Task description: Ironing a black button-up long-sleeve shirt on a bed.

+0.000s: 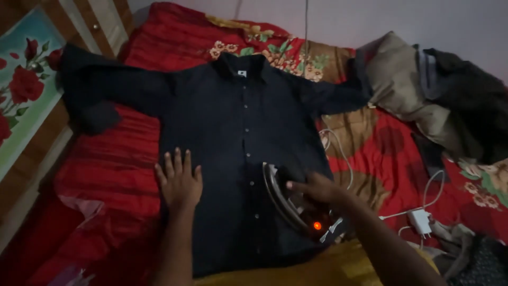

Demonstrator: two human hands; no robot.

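— Red bedding (pixel 114 169) covers the whole surface, am I right?

— Yes, a red quilted spread, and a dark button-up shirt (pixel 227 132) lies flat on it, front up, collar toward the far wall, both sleeves stretched out sideways.

— Where is the iron?

— An electric iron (pixel 288 204) sits on the shirt's lower right part, just right of the button row, tilted so its metal soleplate shows; a small orange light glows near its heel.

— And the hands?

— The right hand (pixel 317 189) rests on top of the iron, fingers curled over it; whether it grips the handle firmly I cannot tell. The left hand (pixel 179 180) lies flat on the shirt's left edge, fingers spread, palm pressed down on the cloth.

— What surrounds the shirt?

— Right of the shirt, a white cord (pixel 338 151) trails over the bedding to a white plug adapter (pixel 420 221). Farther right, beyond the shirt's sleeve, a heap of brown and dark clothes (pixel 434 95) is piled. Left of the shirt, a rose-patterned panel (pixel 24 85) leans against wood.
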